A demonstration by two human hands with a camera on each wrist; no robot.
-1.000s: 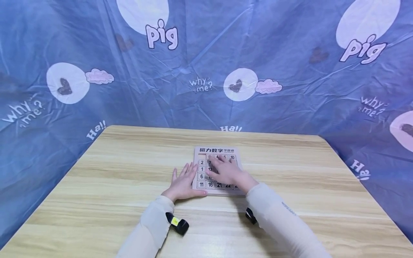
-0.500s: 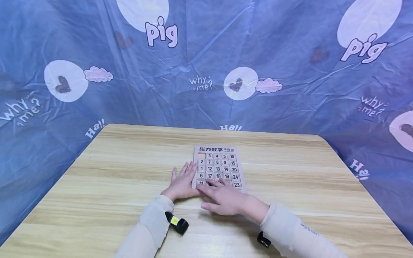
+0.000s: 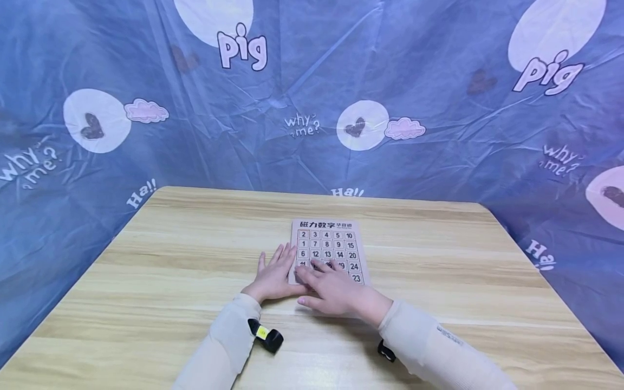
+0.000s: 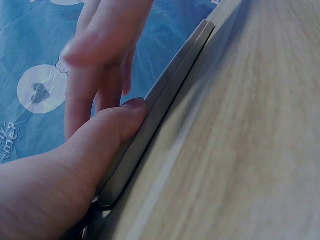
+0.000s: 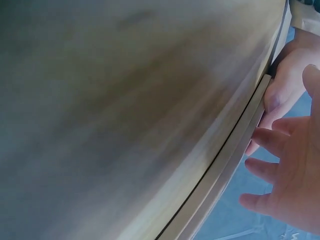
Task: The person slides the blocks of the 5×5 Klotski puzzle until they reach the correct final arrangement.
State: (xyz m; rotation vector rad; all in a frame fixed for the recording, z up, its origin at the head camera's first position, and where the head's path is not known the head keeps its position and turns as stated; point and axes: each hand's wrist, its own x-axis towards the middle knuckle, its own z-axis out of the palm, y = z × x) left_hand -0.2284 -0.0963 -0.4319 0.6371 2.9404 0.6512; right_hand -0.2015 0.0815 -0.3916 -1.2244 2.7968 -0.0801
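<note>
A pale sliding number puzzle lies flat on the wooden table, black characters printed along its far edge. Number tiles fill its upper rows; 2, 3, 4, 5 and 10 stand in the top one. Spread along the puzzle's left side are the fingers of my left hand, its thumb resting against the near edge, as the left wrist view also shows. My right hand reaches over the lower rows with extended fingers, its fingertips at the tiles. It hides much of the bottom row, including the near left corner.
The wood-grain table extends around the puzzle on all sides. Behind it hangs a blue printed cloth. A black wrist camera sits on the left sleeve, another beneath the right sleeve.
My right hand has drawn back from the upper rows to the lower ones. Tiles 2, 1, 6 and 11 have slid up the left column, filling the top left gap. My left hand stays put.
</note>
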